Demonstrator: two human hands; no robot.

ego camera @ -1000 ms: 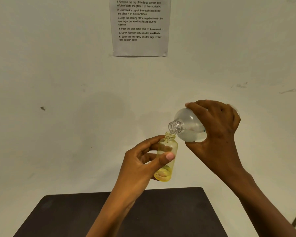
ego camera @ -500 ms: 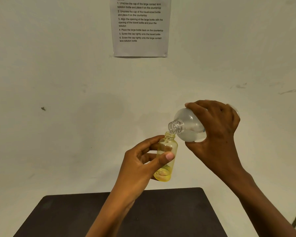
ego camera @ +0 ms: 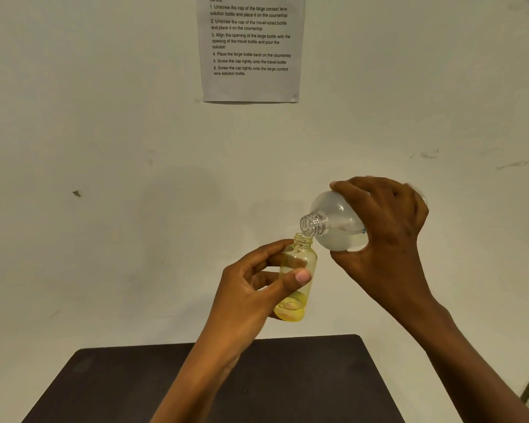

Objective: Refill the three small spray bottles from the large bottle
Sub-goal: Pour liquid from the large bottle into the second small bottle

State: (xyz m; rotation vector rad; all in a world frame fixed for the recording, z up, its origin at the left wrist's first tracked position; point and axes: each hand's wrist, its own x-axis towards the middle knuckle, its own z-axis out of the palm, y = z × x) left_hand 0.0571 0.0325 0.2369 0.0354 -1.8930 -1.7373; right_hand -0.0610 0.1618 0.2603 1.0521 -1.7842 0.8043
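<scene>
Presently the small bottle (ego camera: 298,257), uncapped and yellow-tinted, is held above the table (ego camera: 318,377) by the left hand (ego camera: 248,288). It is pinched at mid-body between the thumb in front and the fingers (ego camera: 272,248) curled behind, and its long axis is kept close to upright. The large bottle (ego camera: 333,224) is gripped round its body by the right hand (ego camera: 385,239), with the fingers wrapped over the top and the thumb underneath. Its long axis is laid near level, with the open neck tipped down and to the left. The large mouth is set just above the small mouth, to its right, and the pour is judged to turn on that alignment.

No stream can be made out, and the fill level is hard to read against the tinted base. The large bottle's rear is hidden behind the right hand. Neither the caps nor the other two small bottles are in view.
</scene>
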